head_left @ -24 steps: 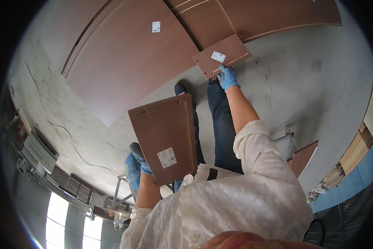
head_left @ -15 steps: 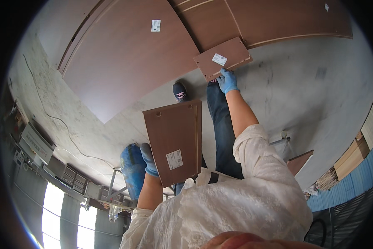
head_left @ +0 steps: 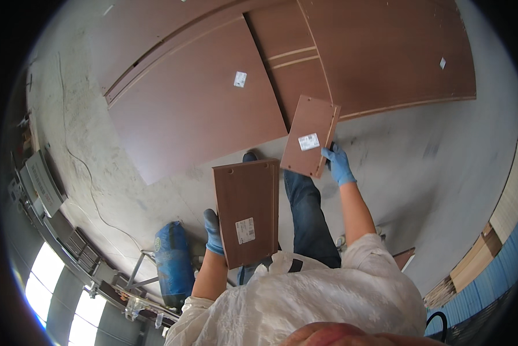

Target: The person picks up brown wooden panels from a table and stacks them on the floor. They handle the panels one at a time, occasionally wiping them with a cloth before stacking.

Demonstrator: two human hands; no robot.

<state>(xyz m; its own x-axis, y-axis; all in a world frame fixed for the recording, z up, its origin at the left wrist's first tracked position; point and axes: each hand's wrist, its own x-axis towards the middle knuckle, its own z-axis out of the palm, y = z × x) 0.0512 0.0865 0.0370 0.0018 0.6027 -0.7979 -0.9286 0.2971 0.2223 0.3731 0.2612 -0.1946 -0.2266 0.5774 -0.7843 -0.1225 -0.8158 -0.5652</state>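
Observation:
My left hand (head_left: 213, 233), in a blue-grey glove, grips the long side of a brown rectangular panel (head_left: 248, 199). This panel has a white label low on its face and round holes along its far end; it is held close in front of my body. In its blue glove, my right hand (head_left: 340, 164) is closed on the right edge of a second brown panel (head_left: 308, 118). That panel is tilted with its far end leaning right, and bears a white label, small holes and a pale groove along its edge. My fingers behind both panels are hidden.
Large brown boards (head_left: 190, 92) with labels lie across the floor (head_left: 386, 155) ahead, another large board (head_left: 397, 57) at the right. A blue cylinder (head_left: 172, 259) stands beside a metal frame at the left. A cable (head_left: 89, 173) runs along the floor. Stacked sheets (head_left: 478, 254) line the right side.
The panel in my right hand has turned from lying crosswise to pointing away from me, and has come nearer. My left hand still holds its panel. The view has shifted.

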